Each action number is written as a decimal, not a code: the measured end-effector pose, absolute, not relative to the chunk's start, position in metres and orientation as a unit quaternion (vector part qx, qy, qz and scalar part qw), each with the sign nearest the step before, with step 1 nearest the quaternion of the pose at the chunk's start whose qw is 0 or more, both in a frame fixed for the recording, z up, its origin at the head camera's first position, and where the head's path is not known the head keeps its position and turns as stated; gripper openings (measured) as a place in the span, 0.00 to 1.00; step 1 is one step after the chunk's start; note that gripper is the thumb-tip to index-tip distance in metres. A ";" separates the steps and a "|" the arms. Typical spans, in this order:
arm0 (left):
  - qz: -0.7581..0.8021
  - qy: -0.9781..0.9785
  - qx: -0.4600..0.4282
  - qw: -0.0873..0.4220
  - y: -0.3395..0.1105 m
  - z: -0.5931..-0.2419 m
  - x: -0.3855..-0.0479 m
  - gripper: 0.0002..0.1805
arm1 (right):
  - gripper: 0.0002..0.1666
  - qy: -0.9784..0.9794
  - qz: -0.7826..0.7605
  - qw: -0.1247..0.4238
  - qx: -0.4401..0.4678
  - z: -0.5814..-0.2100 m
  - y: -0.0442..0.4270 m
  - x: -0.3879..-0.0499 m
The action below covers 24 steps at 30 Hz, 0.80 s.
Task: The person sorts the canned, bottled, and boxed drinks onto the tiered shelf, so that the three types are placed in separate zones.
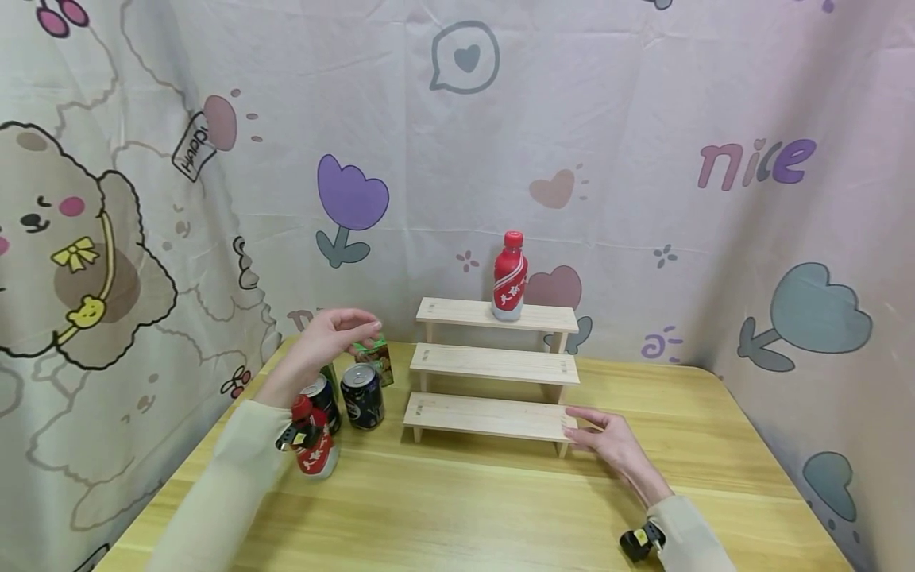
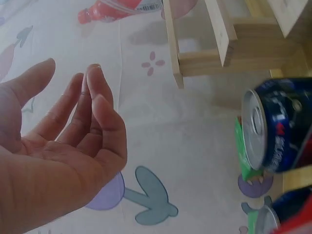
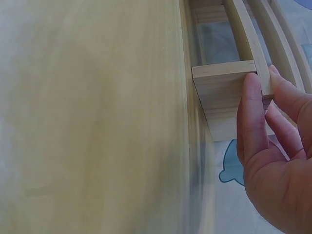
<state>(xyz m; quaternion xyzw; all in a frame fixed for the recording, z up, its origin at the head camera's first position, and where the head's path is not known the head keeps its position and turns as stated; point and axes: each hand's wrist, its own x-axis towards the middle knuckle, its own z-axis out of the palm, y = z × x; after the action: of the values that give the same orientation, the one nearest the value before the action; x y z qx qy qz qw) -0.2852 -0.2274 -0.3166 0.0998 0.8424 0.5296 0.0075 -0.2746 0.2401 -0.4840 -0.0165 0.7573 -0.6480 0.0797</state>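
A three-tier wooden stepped shelf stands on the table, with a red bottle upright on its top tier. My right hand pinches the right end of the lowest tier, its fingers on either side of the board. Over on the left, my left hand hovers with loosely bent fingers and holds nothing; the left wrist view shows its palm empty. Beneath and beside it are a dark can, a second dark can partly hidden, and a green-topped box partly covered by the fingers.
Another red bottle stands at the left, partly behind the left wrist's camera. The wooden table reaches back to a printed curtain. Something green shows behind the cans, mostly hidden.
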 end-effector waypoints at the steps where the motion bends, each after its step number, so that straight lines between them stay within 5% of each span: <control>1: 0.527 0.844 0.098 0.009 -0.230 -0.317 -0.284 0.24 | 0.34 0.759 -0.646 0.080 -0.018 -0.484 0.240 -0.274; 24: 0.476 0.878 0.061 -0.007 -0.280 -0.347 -0.264 0.29 | 0.34 0.753 -0.654 0.078 -0.015 -0.486 0.240 -0.274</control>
<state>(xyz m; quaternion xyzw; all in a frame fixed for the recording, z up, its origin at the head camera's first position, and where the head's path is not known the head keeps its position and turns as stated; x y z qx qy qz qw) -0.2637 -0.2795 -0.3474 0.0612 0.8775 0.4755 -0.0073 -0.2744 0.2402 -0.4856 -0.0153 0.7527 -0.6536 0.0784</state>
